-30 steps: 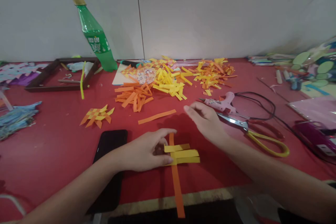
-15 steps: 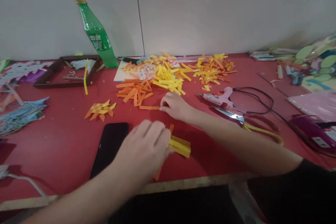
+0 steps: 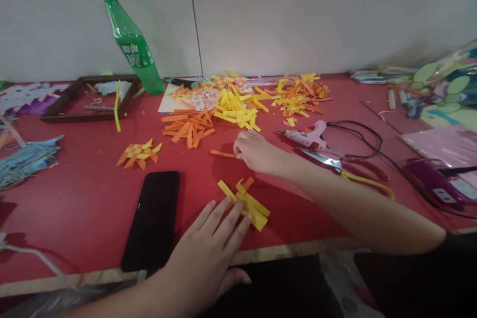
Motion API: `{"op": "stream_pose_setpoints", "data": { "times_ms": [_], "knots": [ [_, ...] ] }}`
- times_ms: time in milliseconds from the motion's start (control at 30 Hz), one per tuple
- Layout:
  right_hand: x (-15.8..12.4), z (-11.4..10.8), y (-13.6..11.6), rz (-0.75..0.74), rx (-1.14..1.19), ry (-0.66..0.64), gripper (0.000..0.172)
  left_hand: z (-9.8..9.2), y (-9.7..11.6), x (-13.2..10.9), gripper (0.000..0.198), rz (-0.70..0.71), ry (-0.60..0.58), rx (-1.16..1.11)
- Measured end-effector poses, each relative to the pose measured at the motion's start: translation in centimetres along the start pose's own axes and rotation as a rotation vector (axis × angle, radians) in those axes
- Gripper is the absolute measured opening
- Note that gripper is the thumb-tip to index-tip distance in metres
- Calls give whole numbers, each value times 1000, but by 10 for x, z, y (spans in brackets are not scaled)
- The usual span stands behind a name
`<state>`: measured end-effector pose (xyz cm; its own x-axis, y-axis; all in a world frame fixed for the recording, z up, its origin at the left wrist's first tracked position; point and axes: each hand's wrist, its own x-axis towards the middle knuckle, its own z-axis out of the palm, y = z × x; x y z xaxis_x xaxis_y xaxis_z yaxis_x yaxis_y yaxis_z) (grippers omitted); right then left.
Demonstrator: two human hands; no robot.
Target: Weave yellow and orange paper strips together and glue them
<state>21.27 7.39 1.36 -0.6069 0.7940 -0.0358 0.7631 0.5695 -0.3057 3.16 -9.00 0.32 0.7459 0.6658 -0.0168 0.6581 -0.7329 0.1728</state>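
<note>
Nearest the bench [image 3: 93, 194] edge: left hand [image 3: 208, 251] is lying flat and open, fingers stretched, gripping nothing. Its fingertips [image 3: 238, 207] are pressing on the near-left edge of the woven piece [image 3: 249, 202], a few yellow strips crossed by orange.

Change noted: a second ago this hand was pinching the piece square-on, with one long orange strip trailing over the bench edge. Now the piece is sitting turned on a diagonal and only a short orange end is showing at its far side. The hold is going from pinch to flat press. Judgement: the piece is being pinned in place, not lifted.

Just left of the hand, the black phone [image 3: 152, 218] is lying face up, unmoved.

Middle distance: right hand [image 3: 257, 151] is closing on the near end of the loose orange strip [image 3: 222, 153]. A second ago it was hovering open over the bench and the strip was lying untouched. The strip is now pointing left from the curled fingers, just beyond the woven piece and not touching it.

Right of that hand: scissors [image 3: 346, 169] and pink glue gun [image 3: 307, 136], both idle.

Farther: finished weave [image 3: 138, 154] at left, orange pile [image 3: 188, 126], yellow pile [image 3: 236, 109].

At the wall: wooden frame [image 3: 89, 102], green bottle [image 3: 132, 44].
</note>
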Motion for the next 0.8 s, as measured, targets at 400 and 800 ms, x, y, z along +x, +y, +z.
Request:
{"op": "stream_pose_setpoints", "data": {
  "times_ms": [400,800],
  "knots": [
    [-39,-40,43,13,515,188,14,-13,-40,32,96,68,8,-102],
    [-78,-33,48,9,707,132,27,-16,-52,40,54,154,156,-206]
  ]
}}
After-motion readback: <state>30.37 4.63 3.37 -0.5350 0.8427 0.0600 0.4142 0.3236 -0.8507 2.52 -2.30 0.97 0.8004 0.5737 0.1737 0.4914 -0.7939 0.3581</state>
